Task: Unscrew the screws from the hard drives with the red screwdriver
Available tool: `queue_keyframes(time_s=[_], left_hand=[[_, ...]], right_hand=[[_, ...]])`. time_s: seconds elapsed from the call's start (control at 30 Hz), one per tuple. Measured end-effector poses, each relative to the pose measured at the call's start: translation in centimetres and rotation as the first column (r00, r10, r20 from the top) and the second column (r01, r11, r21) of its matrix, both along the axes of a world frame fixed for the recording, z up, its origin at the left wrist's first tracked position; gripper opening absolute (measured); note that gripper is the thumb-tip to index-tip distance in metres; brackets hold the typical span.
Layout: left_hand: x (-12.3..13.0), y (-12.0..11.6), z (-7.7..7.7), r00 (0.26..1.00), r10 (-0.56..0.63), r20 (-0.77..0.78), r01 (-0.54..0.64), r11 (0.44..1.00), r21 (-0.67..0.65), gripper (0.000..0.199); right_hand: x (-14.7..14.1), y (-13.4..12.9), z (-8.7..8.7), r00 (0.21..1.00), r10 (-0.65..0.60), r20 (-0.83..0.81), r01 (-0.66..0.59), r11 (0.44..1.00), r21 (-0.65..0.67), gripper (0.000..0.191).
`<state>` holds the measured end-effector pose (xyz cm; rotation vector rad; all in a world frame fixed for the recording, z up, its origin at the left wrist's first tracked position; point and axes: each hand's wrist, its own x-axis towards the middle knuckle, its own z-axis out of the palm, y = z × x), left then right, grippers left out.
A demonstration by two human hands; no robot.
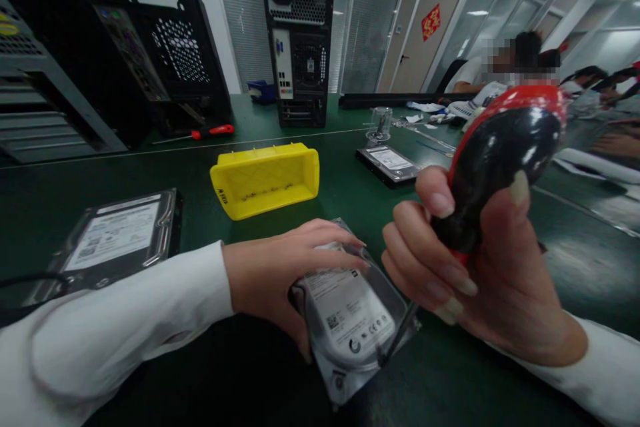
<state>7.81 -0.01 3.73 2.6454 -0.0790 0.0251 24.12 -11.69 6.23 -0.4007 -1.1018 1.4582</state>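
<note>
My left grip [283,273] was clamped on the hard drive [347,310], thumb at its left edge, fingers across its far end. The drive lay left of and below my right grip [493,290], its long axis running away from me and leaning left; the left grip was nearer. My right grip was closed round the red-and-black screwdriver [497,143], its shaft slanting to the drive's near right edge; tip contact I couldn't tell. Beyond my left grip, the yellow bin [250,170] held small dark bits [267,192]; beyond my right, a clear cup [381,121] held something indistinct.
</note>
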Motion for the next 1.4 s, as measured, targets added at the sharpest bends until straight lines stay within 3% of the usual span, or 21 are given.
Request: queue_keyframes(time_s=[0.13, 0.37, 0.53, 0.67, 1.1, 1.4], left_hand=[[0.8, 0.4, -1.1, 0.994, 0.029, 0.108, -0.03, 1.0, 0.008, 0.091], [-0.3, 1.2, -2.0, 0.962, 0.221, 0.159, -0.214, 0.975, -0.06, 0.105], [-0.2, 1.2, -3.3, 0.936, 0.204, 0.288, -0.154, 0.97, -0.187, 0.093], [0.0, 1.4, -4.0, 0.932, 0.189, 0.309, -0.127, 0.969, -0.21, 0.097], [0.2, 3.1, -3.7, 0.946, 0.224, 0.233, -0.143, 0.936, -0.32, 0.118], [0.5, 3.5, -4.1, 0.938, 0.212, 0.272, -0.123, 0.943, -0.31, 0.113]], right_hand=[[0.1, -0.3, 0.2, 0.999, -0.042, 0.004, 0.042, 0.999, -0.005, 0.019], [0.6, -0.7, 0.8, 0.997, -0.063, -0.041, 0.062, 0.998, -0.017, 0.022], [0.0, -0.6, 0.9, 0.997, -0.077, -0.004, 0.077, 0.997, -0.009, 0.02], [-0.5, -0.5, 0.8, 0.997, -0.075, -0.011, 0.075, 0.997, -0.003, 0.022], [-1.2, -0.1, 0.3, 0.999, -0.054, 0.005, 0.054, 0.998, 0.017, 0.018], [-1.3, -0.1, 0.1, 0.999, -0.045, 0.022, 0.045, 0.999, 0.016, 0.017]])
